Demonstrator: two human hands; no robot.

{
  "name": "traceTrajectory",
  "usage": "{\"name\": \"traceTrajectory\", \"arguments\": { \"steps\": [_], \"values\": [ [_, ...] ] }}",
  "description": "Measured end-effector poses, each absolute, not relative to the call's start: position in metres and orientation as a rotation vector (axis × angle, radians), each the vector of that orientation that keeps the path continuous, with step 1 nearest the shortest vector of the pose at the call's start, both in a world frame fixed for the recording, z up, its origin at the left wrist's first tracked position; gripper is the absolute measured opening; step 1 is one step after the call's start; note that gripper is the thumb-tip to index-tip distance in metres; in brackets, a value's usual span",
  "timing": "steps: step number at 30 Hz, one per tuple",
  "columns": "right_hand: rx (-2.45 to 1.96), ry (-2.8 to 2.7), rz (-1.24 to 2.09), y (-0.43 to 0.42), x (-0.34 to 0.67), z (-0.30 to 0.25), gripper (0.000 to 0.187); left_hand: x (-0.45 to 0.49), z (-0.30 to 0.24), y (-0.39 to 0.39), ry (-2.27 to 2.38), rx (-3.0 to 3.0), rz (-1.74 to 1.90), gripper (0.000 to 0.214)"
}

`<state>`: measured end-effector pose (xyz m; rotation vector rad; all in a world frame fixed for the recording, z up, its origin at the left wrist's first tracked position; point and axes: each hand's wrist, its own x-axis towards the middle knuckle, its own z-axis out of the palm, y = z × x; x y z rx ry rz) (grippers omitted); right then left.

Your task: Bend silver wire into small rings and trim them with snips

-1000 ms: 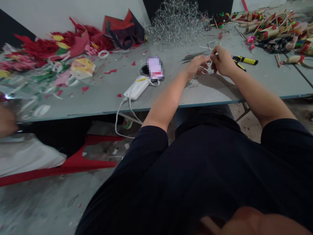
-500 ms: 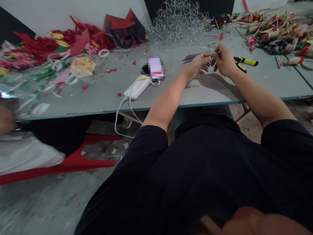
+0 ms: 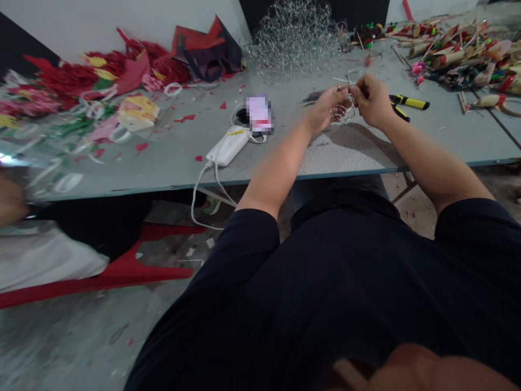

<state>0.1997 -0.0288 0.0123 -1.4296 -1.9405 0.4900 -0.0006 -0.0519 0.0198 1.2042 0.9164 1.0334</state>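
Note:
Both hands meet above the grey table (image 3: 171, 157), a little past its front edge. My left hand (image 3: 328, 108) and my right hand (image 3: 372, 100) are closed, pinching a thin piece of silver wire (image 3: 345, 111) bent into loops between them. Just beyond the hands lies a bundle of straight wire lengths (image 3: 321, 96). Yellow-handled pliers (image 3: 407, 103) rest on the table right of my right hand. A big tangle of curled silver wire (image 3: 295, 35) sits at the back of the table.
A white power bank (image 3: 228, 146) with cables and a phone (image 3: 259, 114) lie left of my hands. Red and coloured paper pieces (image 3: 93, 87) cover the left side. Colourful finished craft pieces (image 3: 459, 51) pile at the back right. Another person's hand (image 3: 10, 201) shows at the far left.
My hands have shifted slightly while working the wire; the right hand rose a little and the fingers turned. Nothing else on the table moved.

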Motion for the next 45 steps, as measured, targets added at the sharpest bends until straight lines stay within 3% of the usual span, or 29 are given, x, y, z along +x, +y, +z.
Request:
{"name": "traceTrajectory", "arguments": {
  "steps": [3,15,23,29,32,39,45],
  "values": [
    [-1.416,-1.811,0.326,-0.026,0.2,0.01,0.075,-0.001,0.014,-0.048,0.839,1.245,1.036,0.032],
    [-1.098,-1.753,0.316,-0.01,0.206,-0.006,0.064,-0.001,-0.01,-0.021,0.539,1.22,1.03,0.042],
    [-1.131,-1.736,0.306,0.007,0.205,-0.018,0.073,-0.005,-0.012,-0.022,0.519,1.258,0.995,0.048],
    [-1.08,-1.719,0.343,0.0,0.204,-0.01,0.093,-0.008,-0.009,-0.023,0.566,1.215,0.946,0.042],
    [-1.072,-1.707,0.336,-0.001,0.203,-0.009,0.096,-0.011,-0.004,-0.024,0.577,1.173,0.921,0.051],
    [-1.075,-1.791,0.256,-0.004,0.204,-0.011,0.066,-0.009,-0.003,-0.022,0.602,1.204,0.906,0.065],
    [-1.133,-1.876,0.191,-0.013,0.206,-0.008,0.043,-0.004,-0.013,-0.011,0.668,1.262,0.899,0.058]
  ]
}}
